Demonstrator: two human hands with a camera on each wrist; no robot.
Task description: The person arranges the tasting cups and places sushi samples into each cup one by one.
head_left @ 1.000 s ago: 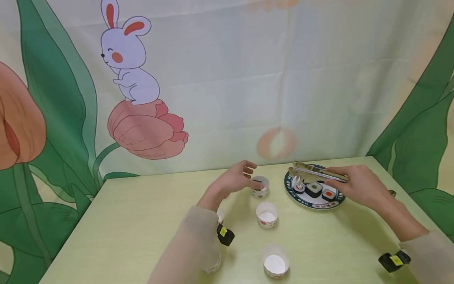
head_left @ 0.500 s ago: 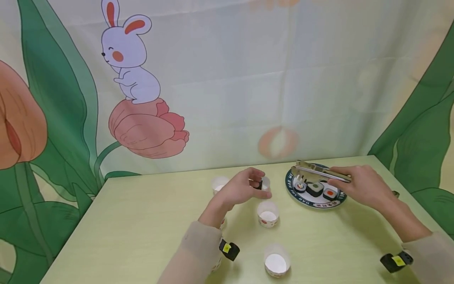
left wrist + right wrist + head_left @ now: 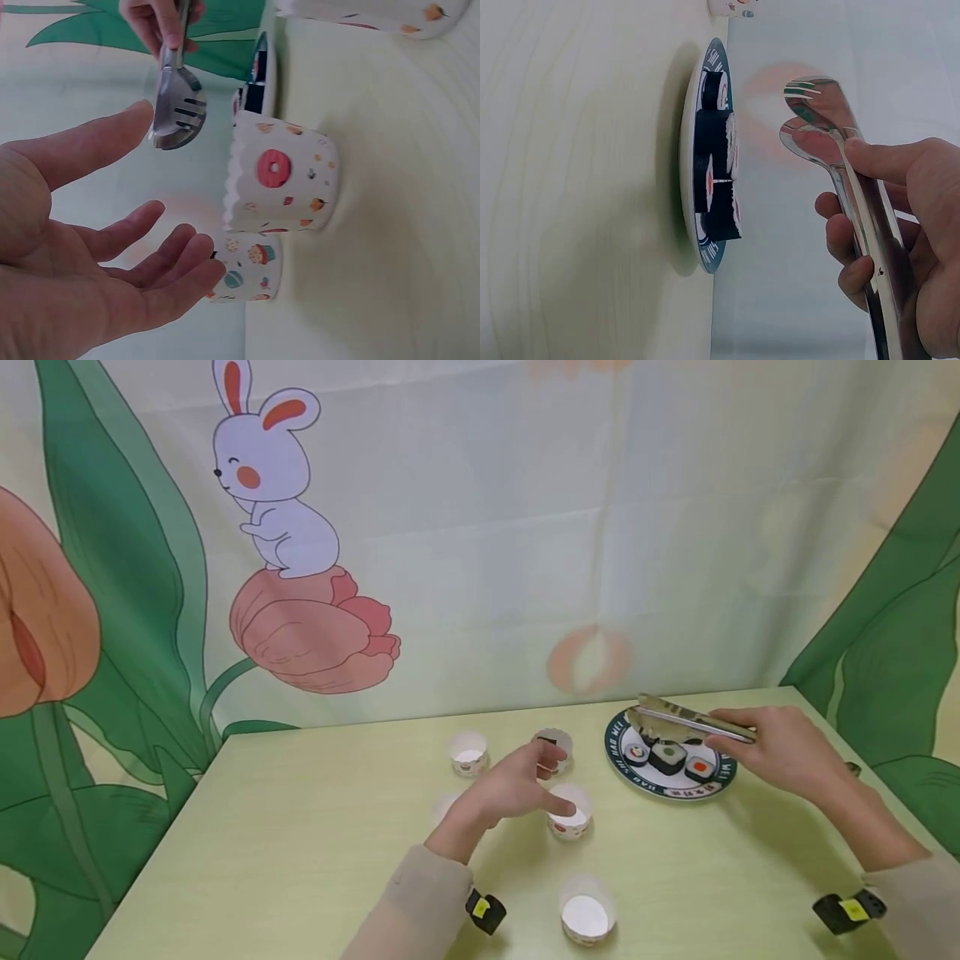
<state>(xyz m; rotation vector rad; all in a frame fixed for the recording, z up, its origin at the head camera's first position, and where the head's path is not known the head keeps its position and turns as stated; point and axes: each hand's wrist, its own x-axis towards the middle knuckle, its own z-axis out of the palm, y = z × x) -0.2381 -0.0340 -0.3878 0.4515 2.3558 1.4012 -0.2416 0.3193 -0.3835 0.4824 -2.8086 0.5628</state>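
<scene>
My left hand (image 3: 513, 785) hovers with loosely bent, spread fingers over the paper baking cups, holding nothing. Its thumb overlaps the middle cup (image 3: 570, 823) in the head view; the left wrist view shows a gap between the thumb and that donut-printed cup (image 3: 289, 176). Just beyond the fingers, the far cup (image 3: 561, 743) has a dark piece inside, partly covered by the hand. My right hand (image 3: 776, 747) grips metal tongs (image 3: 697, 720) over a blue-rimmed plate (image 3: 618, 758). On the plate lie several sushi pieces (image 3: 667, 757); the tong tips (image 3: 802, 112) hold nothing.
Another cup (image 3: 468, 755) stands at the far left, and one more (image 3: 588, 914) sits near the front. A pale cup (image 3: 446, 807) is mostly hidden behind my left hand. A printed curtain (image 3: 480, 543) hangs along the table's (image 3: 300, 827) back edge.
My left hand has drawn back from the far cup toward the middle one, uncovering the far left cup. My right hand and the tongs have shifted slightly to the right.
</scene>
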